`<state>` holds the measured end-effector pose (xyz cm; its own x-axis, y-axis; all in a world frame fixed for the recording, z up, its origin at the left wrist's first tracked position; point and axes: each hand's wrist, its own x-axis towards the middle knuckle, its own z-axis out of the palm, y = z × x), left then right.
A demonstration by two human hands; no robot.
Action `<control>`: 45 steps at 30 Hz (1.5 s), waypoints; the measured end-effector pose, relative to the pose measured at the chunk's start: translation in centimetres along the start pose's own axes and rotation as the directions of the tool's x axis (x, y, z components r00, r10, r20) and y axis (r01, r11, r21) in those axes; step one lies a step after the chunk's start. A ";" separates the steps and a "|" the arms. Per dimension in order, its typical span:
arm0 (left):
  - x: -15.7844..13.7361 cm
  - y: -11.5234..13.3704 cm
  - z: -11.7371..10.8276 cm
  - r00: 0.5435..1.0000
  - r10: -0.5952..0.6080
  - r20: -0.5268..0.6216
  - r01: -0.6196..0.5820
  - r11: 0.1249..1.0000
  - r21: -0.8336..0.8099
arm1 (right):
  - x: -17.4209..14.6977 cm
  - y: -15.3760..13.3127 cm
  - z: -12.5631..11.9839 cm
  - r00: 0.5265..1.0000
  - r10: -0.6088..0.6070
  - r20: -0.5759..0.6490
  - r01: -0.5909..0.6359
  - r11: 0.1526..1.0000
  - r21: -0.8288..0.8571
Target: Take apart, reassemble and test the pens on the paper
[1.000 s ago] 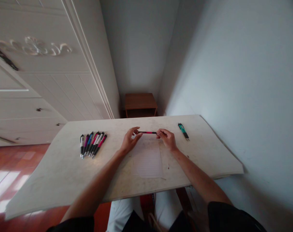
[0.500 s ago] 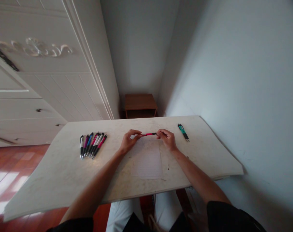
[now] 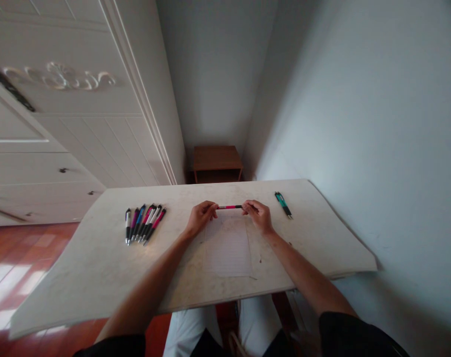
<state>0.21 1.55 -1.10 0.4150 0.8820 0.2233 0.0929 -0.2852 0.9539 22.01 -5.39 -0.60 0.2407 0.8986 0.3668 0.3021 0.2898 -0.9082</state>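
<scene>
A pink pen (image 3: 228,207) with a black grip lies level between my hands, over the far edge of a lined sheet of paper (image 3: 228,250). My left hand (image 3: 202,217) pinches its left end. At the black end on the right, my right hand (image 3: 258,215) has its fingers closed on the pen. Both tips of the pen are hidden by fingers. To the right of my right hand lies a green pen (image 3: 283,204) with a black grip. Off to the left, several pens (image 3: 145,223) in white, purple, blue and pink lie side by side.
The pale, stained table (image 3: 98,267) has a front edge just above my lap. A white cabinet (image 3: 87,144) rises on the left, and a grey wall (image 3: 359,124) borders the right side. Behind the table stands a low brown wooden stand (image 3: 218,157).
The fingers of my left hand have curled more around the pen's left end. The pen stays in nearly the same place, and the whole view has shifted slightly.
</scene>
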 end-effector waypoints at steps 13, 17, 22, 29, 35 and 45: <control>0.0 -0.8 0.4 0.962 0.209 -0.179 -0.190 0.975 0.113 | 0.1 -0.2 0.0 1.000 0.020 -0.009 -0.019 0.999 0.045; -0.4 0.1 0.3 0.983 0.169 -0.072 -0.162 0.982 0.097 | 0.1 -0.4 0.0 1.000 0.016 -0.010 -0.016 0.999 0.033; -0.4 0.6 -0.2 0.995 0.096 -0.039 -0.087 0.979 0.187 | -0.1 -0.4 0.0 1.000 -0.002 -0.003 0.002 1.000 0.031; 0.4 -0.8 -0.5 1.000 0.005 -0.001 -0.005 0.997 0.071 | -0.2 -0.2 0.0 1.000 0.020 -0.008 -0.019 0.998 0.051; 0.4 -0.4 -0.5 0.999 0.037 -0.032 -0.036 0.999 0.024 | -0.1 -0.2 0.0 0.999 0.035 -0.015 -0.034 0.996 0.079; 0.0 -0.1 -0.1 1.000 0.017 0.013 -0.019 0.993 0.116 | -0.2 0.0 0.1 0.999 0.049 -0.012 -0.047 0.991 0.125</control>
<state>0.14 1.64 -1.20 0.4282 0.8720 0.2372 0.1894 -0.3432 0.9200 21.84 -5.53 -0.68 0.2660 0.9077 0.3246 0.1732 0.2862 -0.9424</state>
